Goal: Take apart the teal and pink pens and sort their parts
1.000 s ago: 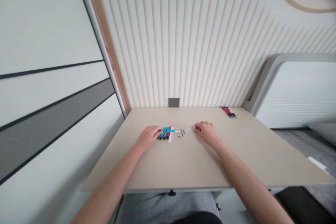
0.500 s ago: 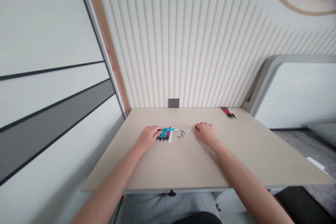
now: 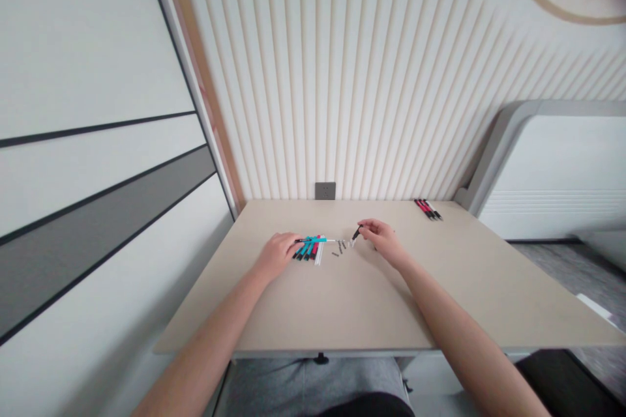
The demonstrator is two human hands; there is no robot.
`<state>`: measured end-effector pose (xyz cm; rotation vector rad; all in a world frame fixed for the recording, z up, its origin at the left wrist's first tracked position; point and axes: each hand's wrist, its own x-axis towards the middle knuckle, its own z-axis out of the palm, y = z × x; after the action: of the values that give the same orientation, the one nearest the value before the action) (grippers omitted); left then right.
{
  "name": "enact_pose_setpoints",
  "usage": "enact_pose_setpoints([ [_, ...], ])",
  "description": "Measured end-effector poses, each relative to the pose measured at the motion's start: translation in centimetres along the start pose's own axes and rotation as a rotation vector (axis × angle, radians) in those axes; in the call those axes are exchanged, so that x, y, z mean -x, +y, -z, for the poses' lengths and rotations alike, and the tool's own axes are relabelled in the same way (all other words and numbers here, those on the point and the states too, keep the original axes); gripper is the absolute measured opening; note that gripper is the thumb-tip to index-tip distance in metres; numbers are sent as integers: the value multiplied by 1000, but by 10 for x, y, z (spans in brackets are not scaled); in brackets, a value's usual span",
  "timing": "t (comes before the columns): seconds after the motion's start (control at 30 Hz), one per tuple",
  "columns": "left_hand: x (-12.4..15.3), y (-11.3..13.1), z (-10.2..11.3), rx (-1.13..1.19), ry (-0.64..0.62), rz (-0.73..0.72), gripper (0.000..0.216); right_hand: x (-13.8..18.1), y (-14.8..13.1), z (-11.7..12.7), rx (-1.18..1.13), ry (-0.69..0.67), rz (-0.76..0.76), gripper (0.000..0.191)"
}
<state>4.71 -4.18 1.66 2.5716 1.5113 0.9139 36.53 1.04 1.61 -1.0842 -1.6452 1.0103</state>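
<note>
My left hand [image 3: 280,252] is closed on a blue and black pen barrel [image 3: 317,240], held level with a thin white refill sticking out toward the right. Under and beside it lie several blue and red pen barrels [image 3: 304,251] with black ends, and white refills [image 3: 319,254]. My right hand [image 3: 383,238] pinches a small black pen part [image 3: 357,232], tilted with its lower end toward the table. Just left of that part are several small dark pieces [image 3: 341,246] and thin pale pieces [image 3: 351,244], too small to make out.
Several red, black and white pens [image 3: 428,210] lie side by side at the table's far right. The beige table [image 3: 313,313] meets a ribbed wall with a dark socket [image 3: 325,191]. A white and grey cabinet [image 3: 107,208] stands to the left.
My right hand has lifted slightly from the table, and the black pen part now shows between its fingertips, pointing down left. My left hand stays nearly in place with the pen barrel.
</note>
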Motion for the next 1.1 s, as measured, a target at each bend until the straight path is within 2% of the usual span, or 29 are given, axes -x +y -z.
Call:
enact_pose_setpoints([
  [0.5,0,1,2,-13,14,-9,25,1,2,-5,-193,-90,-44,38],
  [0.83,0,-1,2,-13,14,5,24,1,0,-4,-222,-41,-74,37],
  [1.1,0,2,2,-26,30,6,24,1,2,-5,-211,-115,-61,39],
])
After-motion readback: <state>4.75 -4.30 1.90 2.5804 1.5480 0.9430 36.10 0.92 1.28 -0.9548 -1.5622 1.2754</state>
